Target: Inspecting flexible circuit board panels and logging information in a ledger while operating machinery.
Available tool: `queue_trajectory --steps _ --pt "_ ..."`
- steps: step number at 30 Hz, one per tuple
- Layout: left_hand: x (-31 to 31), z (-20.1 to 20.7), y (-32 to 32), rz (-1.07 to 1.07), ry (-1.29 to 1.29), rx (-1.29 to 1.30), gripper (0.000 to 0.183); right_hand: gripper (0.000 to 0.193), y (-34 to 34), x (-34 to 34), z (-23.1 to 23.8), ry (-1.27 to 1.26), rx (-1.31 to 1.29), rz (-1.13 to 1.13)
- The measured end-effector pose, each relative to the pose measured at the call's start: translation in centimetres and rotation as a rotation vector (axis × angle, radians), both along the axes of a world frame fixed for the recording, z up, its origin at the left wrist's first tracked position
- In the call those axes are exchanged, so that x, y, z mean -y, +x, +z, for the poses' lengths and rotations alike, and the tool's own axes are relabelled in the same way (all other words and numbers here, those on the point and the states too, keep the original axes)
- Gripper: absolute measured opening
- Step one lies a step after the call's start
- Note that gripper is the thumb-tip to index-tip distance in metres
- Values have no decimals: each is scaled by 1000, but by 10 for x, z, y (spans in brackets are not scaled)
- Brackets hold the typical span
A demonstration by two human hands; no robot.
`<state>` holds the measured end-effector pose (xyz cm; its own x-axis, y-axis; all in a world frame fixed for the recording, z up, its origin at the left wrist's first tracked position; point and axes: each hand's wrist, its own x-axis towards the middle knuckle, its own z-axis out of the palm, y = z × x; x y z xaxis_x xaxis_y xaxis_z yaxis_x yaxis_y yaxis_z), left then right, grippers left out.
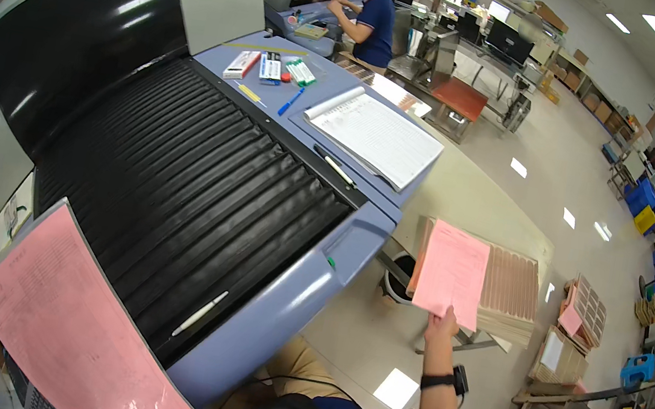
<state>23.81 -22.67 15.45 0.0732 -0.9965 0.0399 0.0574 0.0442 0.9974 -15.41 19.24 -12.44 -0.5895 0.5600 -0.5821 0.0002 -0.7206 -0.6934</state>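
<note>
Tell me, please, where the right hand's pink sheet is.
Right of centre in the head view, the pink sheet, its near edge in the right hand, overlaps the stacked brown panels.

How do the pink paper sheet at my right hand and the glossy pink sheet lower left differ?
Your right hand grips the pink paper sheet; no hand shows on the glossy pink sheet. The paper sheet looks matte; the glossy sheet catches glare. The paper sheet appears smaller in view than the glossy sheet. Both are pink and printed.

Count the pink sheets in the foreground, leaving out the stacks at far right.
2: one sheet at lower left, another sheet in the right hand. More may be hidden underneath.
</note>
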Motion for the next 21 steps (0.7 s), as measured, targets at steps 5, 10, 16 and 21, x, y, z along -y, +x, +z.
queue_trajectory --steps 5,10,16,21 --pt "-12 -7 1 97 55 -83 42 46 24 59 78 528 9 340" --pt "-13 -18 26 158 102 -89 39 30 -29 166 211 1085 -542 764" --pt "-14 -29 33 201 147 -159 25 36 -99 254 260 1749 -802 861" --pt "-30 -42 42 78 180 -288 23 31 -100 277 270 1455 -844 1034"
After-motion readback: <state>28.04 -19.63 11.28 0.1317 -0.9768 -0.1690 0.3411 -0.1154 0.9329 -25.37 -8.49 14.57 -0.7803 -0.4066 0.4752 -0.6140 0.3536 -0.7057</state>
